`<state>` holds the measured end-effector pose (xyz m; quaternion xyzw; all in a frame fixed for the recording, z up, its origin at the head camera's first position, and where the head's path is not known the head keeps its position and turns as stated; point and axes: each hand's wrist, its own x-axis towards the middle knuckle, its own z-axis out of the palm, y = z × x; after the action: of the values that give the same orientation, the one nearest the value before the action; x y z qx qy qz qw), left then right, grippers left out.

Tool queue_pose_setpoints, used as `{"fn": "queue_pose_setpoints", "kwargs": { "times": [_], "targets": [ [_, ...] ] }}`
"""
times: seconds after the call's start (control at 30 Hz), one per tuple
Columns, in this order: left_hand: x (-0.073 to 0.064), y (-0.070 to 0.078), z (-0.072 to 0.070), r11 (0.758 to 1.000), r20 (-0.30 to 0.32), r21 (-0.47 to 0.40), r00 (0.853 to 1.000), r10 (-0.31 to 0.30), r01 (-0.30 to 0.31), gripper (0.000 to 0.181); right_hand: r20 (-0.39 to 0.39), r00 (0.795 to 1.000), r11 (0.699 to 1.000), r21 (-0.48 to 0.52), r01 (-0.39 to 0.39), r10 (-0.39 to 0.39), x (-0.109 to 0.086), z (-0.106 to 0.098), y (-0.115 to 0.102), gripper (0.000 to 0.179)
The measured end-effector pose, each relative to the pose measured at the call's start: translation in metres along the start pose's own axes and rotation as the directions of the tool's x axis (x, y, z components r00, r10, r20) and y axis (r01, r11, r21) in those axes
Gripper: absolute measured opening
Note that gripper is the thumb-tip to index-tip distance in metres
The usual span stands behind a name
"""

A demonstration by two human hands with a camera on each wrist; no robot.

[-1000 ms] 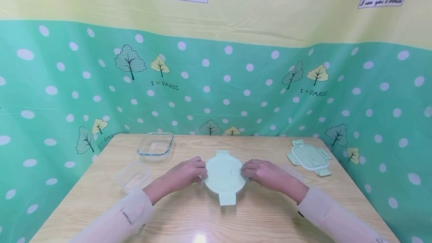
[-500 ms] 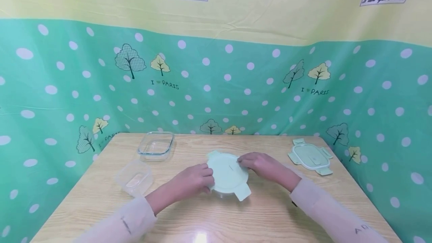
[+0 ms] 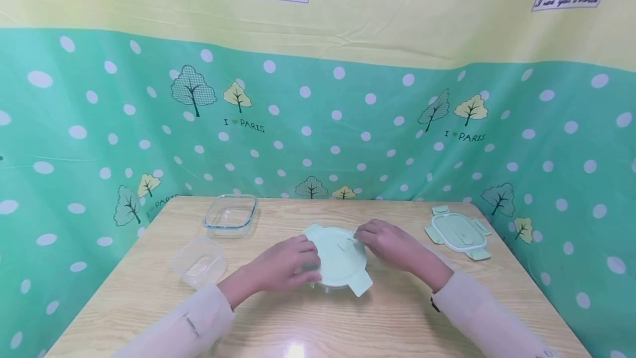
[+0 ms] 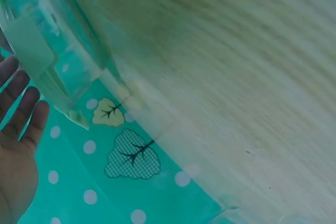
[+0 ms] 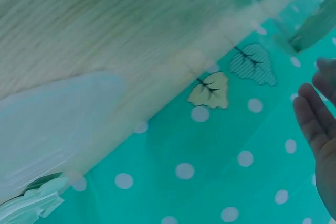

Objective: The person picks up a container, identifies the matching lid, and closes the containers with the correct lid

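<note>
Head view: left hand (image 3: 293, 262), fingers nearly straight and slightly spread, at the left rim of a round mint-green lid (image 3: 340, 258); right hand (image 3: 386, 242), fingers loosely extended, at its right rim, contact there unclear. Lid seated on a clear round container (image 4: 84, 51), midway between the worktop (image 3: 278, 325)'s left and right edges, two flaps jutting outward. Clear plastic tub (image 3: 211, 274), near left edge. Rectangular glass dish (image 3: 229, 228), far left corner. Rounded-rectangular green lid (image 3: 454, 231), four flaps, far right corner.
</note>
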<state>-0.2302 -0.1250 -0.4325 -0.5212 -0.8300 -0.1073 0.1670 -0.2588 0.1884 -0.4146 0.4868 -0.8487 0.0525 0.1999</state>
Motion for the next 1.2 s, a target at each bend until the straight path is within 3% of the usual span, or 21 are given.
{"fn": "queue_pose_setpoints", "kwargs": {
  "times": [0.23,0.43,0.63,0.97,1.2],
  "targets": [
    [0.016,-0.017,0.004,0.983,0.057,-0.082,0.985,-0.16,0.164,0.024,-0.015,0.998,0.997,0.049,0.067,-0.066,0.003,0.004,-0.023,0.022],
    [0.028,-0.027,0.013,0.982,0.114,-0.072,0.98,-0.165,0.174,0.037,0.025,0.997,0.997,0.043,0.071,-0.072,0.006,0.009,-0.041,0.03],
    [0.033,-0.03,0.014,0.977,0.165,-0.069,0.968,-0.189,0.202,0.039,0.082,0.997,0.998,0.069,0.008,-0.014,0.008,0.007,-0.049,0.031],
    [0.029,-0.029,0.011,0.97,0.157,-0.066,0.963,-0.22,0.232,0.042,0.12,0.993,0.985,0.168,-0.031,0.011,0.01,0.004,-0.04,0.028],
    [0.024,-0.014,0.01,0.953,0.112,-0.005,0.947,-0.3,0.303,0.041,0.151,0.988,0.968,0.243,-0.056,0.019,0.013,0.008,-0.028,0.026]
  ]
}}
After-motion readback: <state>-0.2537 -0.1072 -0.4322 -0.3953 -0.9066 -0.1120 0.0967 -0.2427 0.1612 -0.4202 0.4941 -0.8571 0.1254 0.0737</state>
